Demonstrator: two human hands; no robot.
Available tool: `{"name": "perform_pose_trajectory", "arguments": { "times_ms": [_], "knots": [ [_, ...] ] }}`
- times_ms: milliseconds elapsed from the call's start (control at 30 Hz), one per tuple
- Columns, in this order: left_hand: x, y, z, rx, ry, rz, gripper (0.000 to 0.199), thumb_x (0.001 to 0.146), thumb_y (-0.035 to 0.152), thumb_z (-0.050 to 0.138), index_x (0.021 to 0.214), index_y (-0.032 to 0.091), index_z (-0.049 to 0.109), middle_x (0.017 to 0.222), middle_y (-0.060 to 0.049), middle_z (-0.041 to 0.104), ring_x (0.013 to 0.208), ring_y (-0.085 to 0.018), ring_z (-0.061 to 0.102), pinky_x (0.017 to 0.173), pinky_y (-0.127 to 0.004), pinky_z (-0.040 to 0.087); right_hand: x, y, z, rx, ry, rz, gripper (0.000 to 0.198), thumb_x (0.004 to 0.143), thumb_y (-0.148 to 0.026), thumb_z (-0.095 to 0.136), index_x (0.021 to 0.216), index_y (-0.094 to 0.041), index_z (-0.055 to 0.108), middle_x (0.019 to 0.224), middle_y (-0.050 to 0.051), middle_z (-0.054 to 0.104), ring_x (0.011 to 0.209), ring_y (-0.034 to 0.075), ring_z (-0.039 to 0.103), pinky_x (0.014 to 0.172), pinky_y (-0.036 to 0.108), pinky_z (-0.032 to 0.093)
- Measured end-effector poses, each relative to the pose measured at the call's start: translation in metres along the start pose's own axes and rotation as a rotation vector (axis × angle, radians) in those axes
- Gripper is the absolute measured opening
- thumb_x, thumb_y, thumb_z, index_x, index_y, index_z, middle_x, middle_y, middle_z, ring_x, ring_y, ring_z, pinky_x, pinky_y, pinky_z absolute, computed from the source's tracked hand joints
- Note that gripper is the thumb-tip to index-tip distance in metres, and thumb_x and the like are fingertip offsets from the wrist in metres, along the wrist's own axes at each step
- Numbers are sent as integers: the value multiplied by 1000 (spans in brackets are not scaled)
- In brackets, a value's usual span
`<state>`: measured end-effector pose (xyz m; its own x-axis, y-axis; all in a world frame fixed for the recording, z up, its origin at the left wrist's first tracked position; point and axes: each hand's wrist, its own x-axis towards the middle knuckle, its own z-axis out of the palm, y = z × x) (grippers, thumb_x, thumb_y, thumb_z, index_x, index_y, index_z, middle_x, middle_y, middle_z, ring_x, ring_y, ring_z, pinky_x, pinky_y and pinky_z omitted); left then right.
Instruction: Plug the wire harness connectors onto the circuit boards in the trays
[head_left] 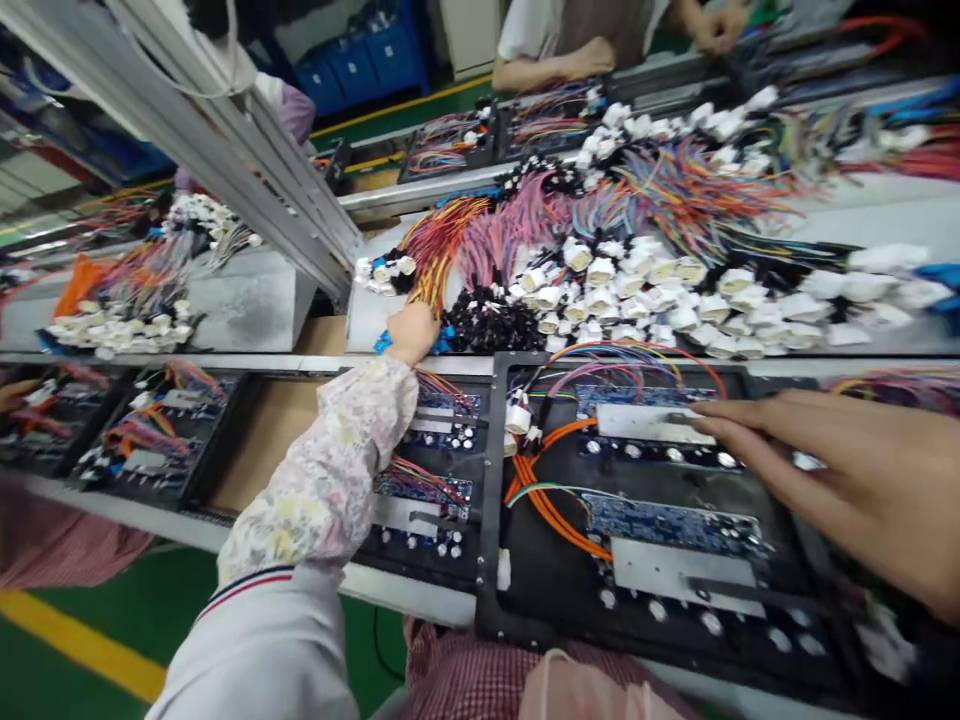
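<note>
My left hand (413, 333), in a floral sleeve, is closed around the lower end of a bundle of red and yellow wires (431, 275) with blue connectors beside it. Thumb and forefinger of my right hand (817, 465) come together at the tip of a dark bar (679, 418) lying over a silver plate (637, 424) on the upper circuit board. Below it is a second circuit board (675, 525) with its own silver plate. Both boards sit in a black tray (491, 500), with orange cables (551, 510) and white connectors (517, 418) at the left.
Piles of white connectors (600, 290) and black connectors (491, 318) lie on the shelf behind the tray. More trays of boards (161, 430) line the bench leftward. A slanted metal post (262, 170) rises at the left. Across the line, another person's hand (592, 58) shows.
</note>
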<state>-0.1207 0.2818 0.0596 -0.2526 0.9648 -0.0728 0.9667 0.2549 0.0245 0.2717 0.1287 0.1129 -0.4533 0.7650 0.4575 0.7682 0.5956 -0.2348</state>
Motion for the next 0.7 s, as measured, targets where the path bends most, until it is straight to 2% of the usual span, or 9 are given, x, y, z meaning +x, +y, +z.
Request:
{"name": "perform_pose_trajectory", "arguments": {
  "times_ms": [167, 267, 333, 433, 500, 567, 633, 667, 700],
  "knots": [
    [-2, 11, 7, -82, 85, -32, 23, 86, 21, 61, 101, 4, 67, 111, -24, 67, 115, -39, 58, 98, -49, 37, 9, -9, -14, -58, 11, -103, 23, 98, -25, 54, 92, -16, 74, 83, 5, 77, 68, 17, 71, 60, 29, 51],
    [3, 12, 1, -207, 127, -68, 16, 86, 19, 60, 89, 5, 67, 94, -17, 68, 108, -34, 61, 94, -45, 40, 4, -11, -17, -46, 15, -99, 19, 96, -22, 57, 93, -16, 74, 83, 4, 77, 70, 17, 71, 61, 30, 52],
    [8, 8, -13, -306, 176, -88, 18, 90, 22, 57, 88, 7, 67, 86, -11, 68, 100, -27, 62, 90, -39, 44, -1, -10, -22, -53, 48, -104, 19, 96, -22, 57, 92, -15, 74, 83, 5, 77, 69, 17, 71, 62, 30, 52],
    [-1, 13, -49, -439, 353, -63, 21, 97, 19, 45, 102, 11, 64, 101, -9, 68, 100, -20, 60, 91, -34, 45, -7, -9, -32, -59, 121, -37, 16, 95, -24, 59, 91, -16, 73, 83, 7, 76, 70, 18, 71, 66, 30, 53],
    [-31, 32, -76, -549, 478, 44, 20, 99, 22, 43, 109, 17, 60, 110, -4, 66, 101, -15, 60, 90, -30, 47, -2, -11, -40, -73, 207, 56, 16, 94, -25, 60, 102, -18, 72, 89, 9, 76, 81, 22, 72, 75, 35, 54],
    [-80, 63, -102, -790, 556, 344, 12, 94, 25, 56, 103, 19, 61, 103, 1, 66, 98, -15, 60, 90, -30, 48, 10, -17, -47, -114, 291, 60, 35, 93, -25, 60, 127, -19, 63, 117, 15, 71, 110, 30, 66, 94, 46, 50],
    [-136, 95, -120, -911, 424, 557, 7, 88, 24, 62, 93, 19, 65, 93, 1, 65, 97, -18, 62, 88, -32, 50, 27, -25, -52, -167, 330, -68, 53, 93, -26, 60, 144, -17, 48, 143, 20, 54, 136, 38, 45, 109, 57, 36],
    [-162, 109, -125, -969, 322, 620, 6, 87, 24, 62, 91, 20, 66, 91, 1, 65, 99, -19, 63, 86, -33, 51, 34, -30, -54, -176, 315, -136, 51, 94, -26, 58, 144, -17, 48, 145, 20, 52, 139, 39, 41, 109, 57, 35],
    [-182, 119, -128, -1045, 214, 642, 6, 87, 24, 63, 89, 20, 67, 91, 1, 66, 99, -21, 64, 83, -33, 53, 39, -34, -54, -168, 277, -171, 42, 97, -26, 54, 137, -17, 54, 137, 20, 58, 134, 38, 47, 104, 54, 40]
  ]
}}
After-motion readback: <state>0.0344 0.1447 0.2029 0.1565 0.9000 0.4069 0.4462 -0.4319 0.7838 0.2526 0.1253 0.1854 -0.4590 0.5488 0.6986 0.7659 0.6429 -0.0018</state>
